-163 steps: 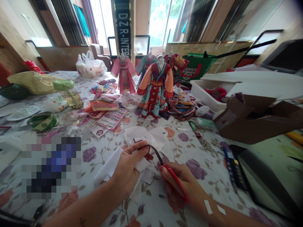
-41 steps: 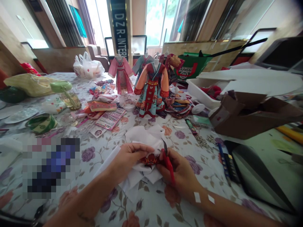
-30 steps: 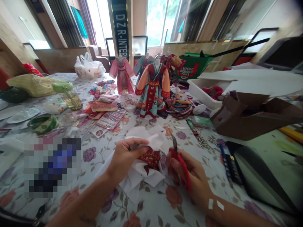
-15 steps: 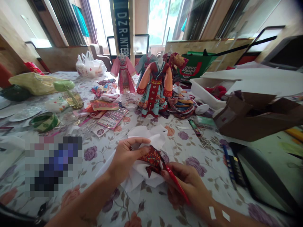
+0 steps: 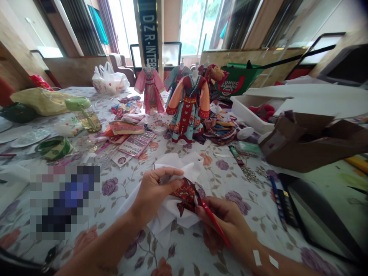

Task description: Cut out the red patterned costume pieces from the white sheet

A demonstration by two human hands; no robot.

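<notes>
My left hand [image 5: 153, 189] pinches a white sheet [image 5: 172, 212] that carries a red patterned cut-out piece [image 5: 184, 193], thumb and fingers closed on its upper edge. My right hand [image 5: 230, 224] grips small red-handled scissors [image 5: 211, 218], whose dark blades reach up to the right edge of the red piece. Both hands hover just above the floral tablecloth [image 5: 230, 184]. More white paper [image 5: 179, 163] lies right behind them.
A paper doll in a red and teal robe [image 5: 188, 109] stands behind, with a pink-robed doll [image 5: 150, 90] further back. Sticker sheets [image 5: 135, 143], a green tape roll [image 5: 53, 147], a brown cardboard box [image 5: 307, 143], a white tray [image 5: 247, 113] and pens [image 5: 274, 197] surround the hands.
Over the last second my right hand brought the scissors from upright and apart down to the red piece's right edge. My left hand kept its hold on the sheet.
</notes>
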